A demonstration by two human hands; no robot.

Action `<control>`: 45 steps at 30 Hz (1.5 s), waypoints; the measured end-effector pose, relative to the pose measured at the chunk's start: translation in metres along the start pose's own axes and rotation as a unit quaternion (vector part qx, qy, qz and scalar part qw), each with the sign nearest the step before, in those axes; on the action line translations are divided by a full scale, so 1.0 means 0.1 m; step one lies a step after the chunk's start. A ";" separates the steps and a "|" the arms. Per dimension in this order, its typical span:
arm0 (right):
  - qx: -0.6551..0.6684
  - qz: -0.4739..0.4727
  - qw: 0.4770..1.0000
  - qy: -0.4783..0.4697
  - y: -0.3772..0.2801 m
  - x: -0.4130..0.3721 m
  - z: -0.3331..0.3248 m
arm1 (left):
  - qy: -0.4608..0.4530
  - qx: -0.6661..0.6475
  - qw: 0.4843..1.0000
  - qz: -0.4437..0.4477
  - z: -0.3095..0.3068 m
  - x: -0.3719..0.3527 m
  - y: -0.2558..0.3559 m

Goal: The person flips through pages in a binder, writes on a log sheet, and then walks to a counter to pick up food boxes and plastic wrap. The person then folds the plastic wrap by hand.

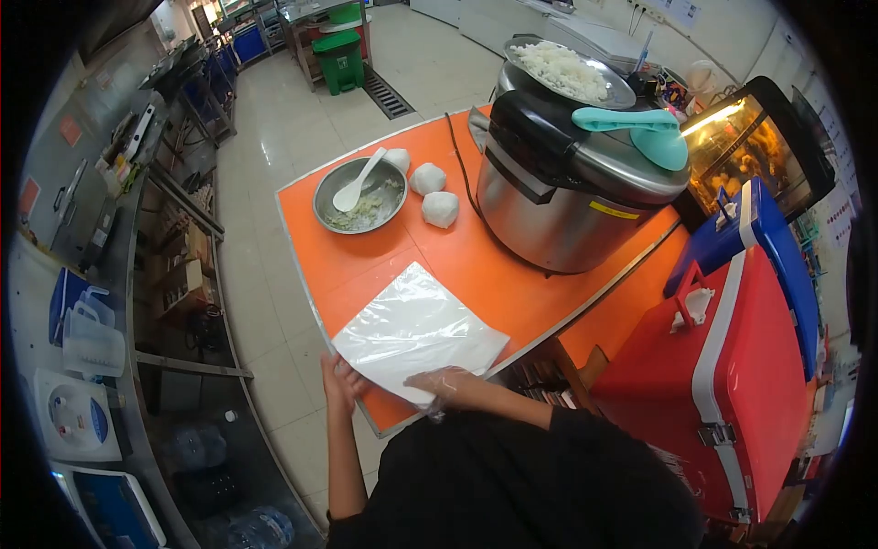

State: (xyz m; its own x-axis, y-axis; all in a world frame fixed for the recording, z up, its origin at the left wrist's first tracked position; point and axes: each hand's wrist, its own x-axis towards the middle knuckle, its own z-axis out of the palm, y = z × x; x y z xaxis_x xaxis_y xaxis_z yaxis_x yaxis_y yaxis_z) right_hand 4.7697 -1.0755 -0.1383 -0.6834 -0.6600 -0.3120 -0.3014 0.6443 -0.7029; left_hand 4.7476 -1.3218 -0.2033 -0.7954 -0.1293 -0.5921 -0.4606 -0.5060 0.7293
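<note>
A stack of glossy white wrapping sheets [416, 325] lies at the near end of the orange table [306, 220]. My right hand [450, 384], in a thin clear plastic glove, rests over the near edge of the sheets with its fingers stretched to the left. At the sheets' left corner is my left hand [342, 380], bare, its fingers apart by the table's edge. Behind the sheets stands a steel bowl [398, 212] with some food mix and a white rice spoon [358, 188] in it. Several white wrapped balls [441, 209] sit beside the bowl.
A large rice cooker [549, 215] takes up the table's right side, topped by a plate of rice [608, 69] and a turquoise spoon [657, 142]. Red [668, 384] and blue [777, 229] cool boxes stand on the right. A steel counter [119, 302] runs along the left.
</note>
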 end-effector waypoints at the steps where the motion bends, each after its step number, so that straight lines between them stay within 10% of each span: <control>1: -0.028 -0.066 0.996 0.058 0.03 -0.08 0.02 | -0.046 0.031 0.998 -0.017 -0.02 0.20 0.08; 14: -0.146 -0.157 0.967 0.138 0.04 -0.43 -0.11 | 0.112 0.214 0.966 0.090 0.29 1.03 -0.07; 19: -0.164 -0.174 0.960 0.147 0.10 -0.71 -0.29 | -0.144 0.331 0.932 -0.023 0.14 0.92 0.35; 23: -0.175 -0.178 0.957 0.149 0.03 -0.82 -0.37 | -0.172 0.406 0.894 -0.082 0.36 0.70 0.48; 29: -0.169 -0.172 0.959 0.148 0.11 -0.88 -0.29 | -0.183 0.451 0.872 0.038 0.31 0.78 0.27; 31: -0.172 -0.163 0.958 0.159 0.07 -0.90 -0.30 | -0.118 0.576 0.794 0.155 0.39 0.75 0.22; 45: -0.215 -0.184 0.936 0.211 -0.34 -1.22 -0.62 | -0.003 0.625 0.716 0.312 0.86 0.70 0.26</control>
State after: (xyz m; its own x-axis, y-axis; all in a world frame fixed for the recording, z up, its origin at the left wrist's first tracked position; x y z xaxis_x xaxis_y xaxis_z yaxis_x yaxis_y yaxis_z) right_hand 4.8221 -0.9928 -0.0366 -0.6555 -0.7147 0.2440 -0.7452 0.5598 -0.3624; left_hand 4.6459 -1.2705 -0.1958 -0.9998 0.0077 -0.0185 -0.0047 0.8067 0.5909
